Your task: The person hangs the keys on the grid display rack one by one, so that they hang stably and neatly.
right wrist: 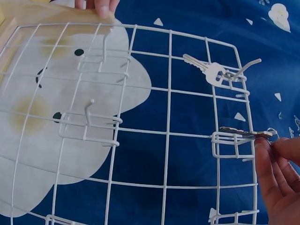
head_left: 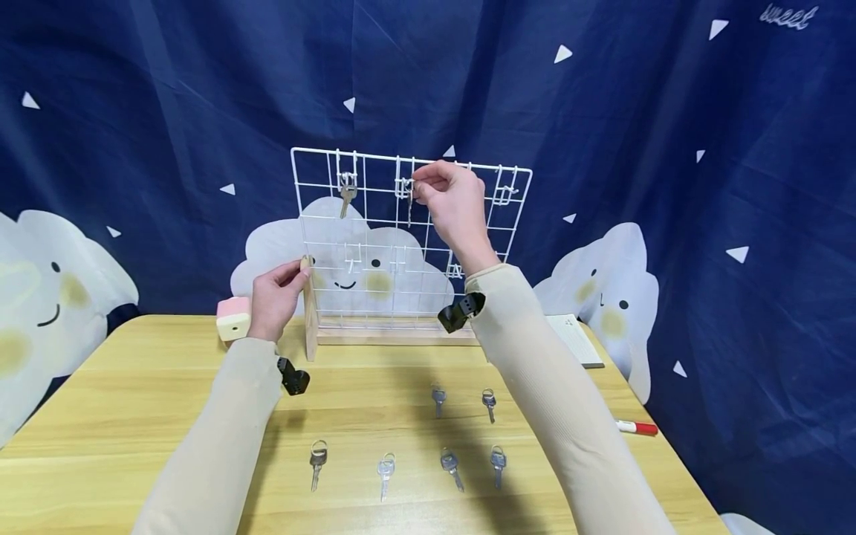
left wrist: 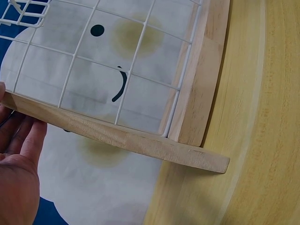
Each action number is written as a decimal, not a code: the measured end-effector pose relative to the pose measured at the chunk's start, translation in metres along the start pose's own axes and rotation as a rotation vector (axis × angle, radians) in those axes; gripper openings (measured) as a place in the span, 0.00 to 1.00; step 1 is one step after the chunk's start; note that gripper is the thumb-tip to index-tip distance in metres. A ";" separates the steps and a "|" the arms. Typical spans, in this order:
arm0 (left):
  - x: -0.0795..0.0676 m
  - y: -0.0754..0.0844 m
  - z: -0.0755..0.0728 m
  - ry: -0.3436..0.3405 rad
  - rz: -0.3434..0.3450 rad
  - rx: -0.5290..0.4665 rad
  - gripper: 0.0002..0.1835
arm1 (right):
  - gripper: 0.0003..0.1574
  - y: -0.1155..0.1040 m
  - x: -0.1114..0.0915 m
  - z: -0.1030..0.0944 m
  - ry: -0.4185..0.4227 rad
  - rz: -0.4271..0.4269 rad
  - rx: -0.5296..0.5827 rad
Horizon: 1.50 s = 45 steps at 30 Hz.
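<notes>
A white wire grid point(head_left: 381, 221) stands upright in a wooden base, with hooks clipped on it. My left hand point(head_left: 276, 301) grips the top of the wooden side post point(left wrist: 117, 133) at the grid's left edge. Up at the top row, my right hand point(head_left: 455, 204) pinches a key point(right wrist: 243, 132) by its ring end, right at the top middle hook point(right wrist: 229, 145). Another key point(head_left: 347, 195) hangs from the top left hook. Several keys lie on the table, among them a darker one point(head_left: 318, 464) at the front left.
A pink and cream block point(head_left: 233, 319) stands behind my left wrist. To the right are a white flat object point(head_left: 575, 340) and a red-capped marker point(head_left: 637, 427). A dark blue curtain point(head_left: 221, 89) with clouds hangs close behind the grid.
</notes>
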<state>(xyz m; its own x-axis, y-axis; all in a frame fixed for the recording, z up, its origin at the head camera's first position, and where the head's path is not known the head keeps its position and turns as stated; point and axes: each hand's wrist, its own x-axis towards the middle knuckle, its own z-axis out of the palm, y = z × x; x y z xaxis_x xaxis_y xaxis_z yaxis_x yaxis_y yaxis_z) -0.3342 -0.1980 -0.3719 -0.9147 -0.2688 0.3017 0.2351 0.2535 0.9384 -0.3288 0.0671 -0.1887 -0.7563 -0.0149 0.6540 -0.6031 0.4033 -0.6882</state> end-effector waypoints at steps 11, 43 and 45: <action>0.003 -0.003 0.001 0.007 0.015 -0.021 0.23 | 0.05 0.004 -0.001 0.005 -0.015 0.006 0.045; 0.004 -0.002 0.004 -0.002 0.040 -0.121 0.22 | 0.12 0.097 -0.121 -0.036 -0.549 0.163 -0.140; 0.005 -0.003 0.003 -0.005 0.046 -0.123 0.22 | 0.12 0.104 -0.129 -0.036 -0.572 0.167 -0.135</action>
<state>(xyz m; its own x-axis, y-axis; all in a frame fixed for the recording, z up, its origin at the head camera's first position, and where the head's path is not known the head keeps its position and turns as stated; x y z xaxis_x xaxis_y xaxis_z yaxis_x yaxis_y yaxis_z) -0.3406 -0.1968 -0.3735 -0.9036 -0.2546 0.3445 0.3151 0.1496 0.9372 -0.2847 0.1443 -0.3332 -0.8767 -0.4152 0.2427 -0.4554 0.5546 -0.6964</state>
